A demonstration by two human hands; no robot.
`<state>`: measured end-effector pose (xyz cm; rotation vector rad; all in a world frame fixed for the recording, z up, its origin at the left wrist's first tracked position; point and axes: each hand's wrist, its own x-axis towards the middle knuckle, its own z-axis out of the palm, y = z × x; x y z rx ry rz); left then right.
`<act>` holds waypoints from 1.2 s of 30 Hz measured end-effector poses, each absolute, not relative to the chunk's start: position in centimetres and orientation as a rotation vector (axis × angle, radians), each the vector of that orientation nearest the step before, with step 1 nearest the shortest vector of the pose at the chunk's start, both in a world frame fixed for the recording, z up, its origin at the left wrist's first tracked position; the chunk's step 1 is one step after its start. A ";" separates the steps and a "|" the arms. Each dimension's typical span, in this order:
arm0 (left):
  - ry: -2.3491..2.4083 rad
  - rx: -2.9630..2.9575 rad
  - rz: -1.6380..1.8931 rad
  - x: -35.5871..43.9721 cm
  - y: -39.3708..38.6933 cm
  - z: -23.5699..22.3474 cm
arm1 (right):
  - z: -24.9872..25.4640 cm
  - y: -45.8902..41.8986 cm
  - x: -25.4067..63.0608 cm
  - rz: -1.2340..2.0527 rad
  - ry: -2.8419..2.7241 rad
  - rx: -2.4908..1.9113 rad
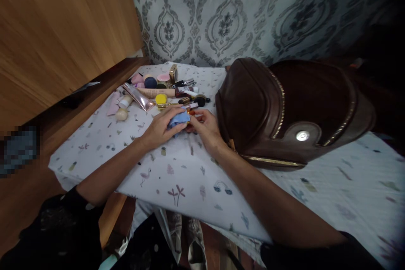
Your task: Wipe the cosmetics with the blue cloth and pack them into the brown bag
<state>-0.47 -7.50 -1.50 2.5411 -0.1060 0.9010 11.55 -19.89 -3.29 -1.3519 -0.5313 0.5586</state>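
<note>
Over the printed white sheet (171, 185), my two hands meet in front of a spread of cosmetics. My left hand (163, 125) is closed on a crumpled light blue cloth (179, 119). My right hand (205, 128) is closed at the cloth's right edge, its fingers round a small amber-orange item (190, 111) that is mostly hidden. Just beyond the hands lie a yellow-lidded round pot (161, 98), a black round pot (200, 100) and a shiny pink tube (141, 98).
A large brown leather bag (249, 105) stands close to my right hand. Sponges, including a dark blue one (150, 82), and a gold compact (173, 74) lie farther back. A wooden cabinet (72, 21) borders the left; patterned wallpaper (226, 25) rises behind.
</note>
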 end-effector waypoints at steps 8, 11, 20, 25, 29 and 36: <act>-0.003 2.519 0.912 -0.3 -7.8 -1.3 | -2.8 -20.2 11.2 0.577 -0.496 -1.277; 0.043 2.444 0.916 -0.2 -7.9 -1.0 | -2.7 -20.3 11.2 0.583 -0.547 -1.254; 0.187 2.112 0.776 -0.1 -7.7 -1.0 | -2.9 -20.4 11.1 0.556 -0.699 -1.137; 0.214 1.981 0.715 0.1 -7.3 -1.4 | -2.8 -20.4 11.1 0.487 -0.748 -1.131; 0.234 1.771 0.568 0.3 -7.2 -1.8 | -2.9 -20.5 11.1 0.478 -0.769 -1.158; 0.259 1.515 0.408 0.5 -7.4 -1.6 | -3.1 -20.4 11.1 0.410 -0.863 -1.194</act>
